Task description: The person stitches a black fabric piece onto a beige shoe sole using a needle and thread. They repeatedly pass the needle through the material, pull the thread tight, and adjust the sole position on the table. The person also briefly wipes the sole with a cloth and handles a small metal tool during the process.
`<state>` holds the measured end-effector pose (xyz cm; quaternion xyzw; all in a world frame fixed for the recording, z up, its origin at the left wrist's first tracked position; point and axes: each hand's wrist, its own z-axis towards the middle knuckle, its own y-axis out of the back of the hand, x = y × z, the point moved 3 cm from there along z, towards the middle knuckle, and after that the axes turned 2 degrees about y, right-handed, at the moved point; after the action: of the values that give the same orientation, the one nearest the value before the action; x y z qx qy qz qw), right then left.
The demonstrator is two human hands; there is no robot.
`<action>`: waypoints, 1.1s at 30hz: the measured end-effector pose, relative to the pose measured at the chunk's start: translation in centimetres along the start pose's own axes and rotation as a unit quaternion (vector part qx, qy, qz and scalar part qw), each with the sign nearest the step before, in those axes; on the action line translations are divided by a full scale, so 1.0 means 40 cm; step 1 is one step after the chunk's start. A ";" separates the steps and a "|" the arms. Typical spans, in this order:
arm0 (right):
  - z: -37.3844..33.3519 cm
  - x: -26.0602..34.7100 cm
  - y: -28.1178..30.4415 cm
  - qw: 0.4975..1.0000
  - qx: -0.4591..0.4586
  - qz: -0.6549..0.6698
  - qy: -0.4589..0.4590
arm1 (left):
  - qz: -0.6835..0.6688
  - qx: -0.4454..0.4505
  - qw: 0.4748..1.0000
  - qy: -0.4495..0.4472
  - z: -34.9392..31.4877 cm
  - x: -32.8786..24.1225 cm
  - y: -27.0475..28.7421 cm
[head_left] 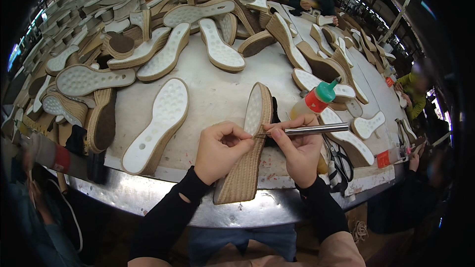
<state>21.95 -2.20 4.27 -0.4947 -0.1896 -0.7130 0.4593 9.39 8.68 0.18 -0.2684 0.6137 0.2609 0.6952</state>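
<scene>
A wedge shoe sole (pixel 245 170) with rope-covered sides and a white dimpled top lies tilted at the table's front edge, below both hands. My right hand (pixel 298 151) is closed round a thin tool with a round metal handle (pixel 321 129); its fine tip reaches the sole's side. My left hand (pixel 222 148) pinches at that same spot, thumb and forefinger together; what lies between them is too small to make out. Behind the sole sits a small black object (pixel 275 113), partly hidden. Another wedge sole (pixel 159 123) lies to the left.
A squeeze bottle with a green cap (pixel 324 91) stands beyond my right hand. Black-handled scissors (pixel 340 160) lie at the right. Many wedge soles (pixel 220 44) are piled across the back and left. Co-workers, one in a yellow-green sleeve (pixel 413 89), sit around the table. The metal table edge (pixel 133 195) runs in front.
</scene>
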 end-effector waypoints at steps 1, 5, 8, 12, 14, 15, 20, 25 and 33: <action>-0.005 -0.001 -0.003 1.000 -0.001 0.002 0.017 | 0.005 0.001 1.000 0.001 -0.001 0.000 0.000; -0.020 -0.004 -0.001 0.998 -0.006 -0.058 0.003 | -0.032 -0.015 0.999 -0.020 0.001 -0.006 -0.006; -0.019 -0.010 -0.003 0.998 0.008 -0.059 0.024 | -0.045 -0.019 0.999 -0.002 0.000 -0.007 -0.007; -0.023 -0.018 -0.004 0.997 0.013 -0.060 0.046 | -0.049 0.001 0.999 -0.003 -0.001 -0.012 -0.005; -0.024 -0.018 -0.004 0.995 0.023 -0.078 0.059 | -0.064 -0.011 0.998 -0.025 0.002 -0.014 -0.007; -0.024 -0.019 -0.003 0.996 0.022 -0.067 0.058 | -0.064 -0.011 0.998 -0.021 0.002 -0.013 -0.008; -0.023 -0.022 0.000 0.996 0.033 -0.043 0.070 | -0.053 -0.006 0.998 -0.018 0.000 -0.013 -0.009; -0.020 -0.030 0.005 0.991 0.047 -0.064 0.109 | -0.042 -0.010 0.999 -0.032 0.001 -0.012 -0.010; -0.027 -0.025 0.023 0.999 0.001 0.026 0.031 | -0.041 0.004 0.998 -0.038 0.002 -0.011 -0.004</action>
<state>22.23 -2.98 2.73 -0.4769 -0.1629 -0.7158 0.4834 9.53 8.61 0.62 -0.2803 0.5767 0.2396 0.7290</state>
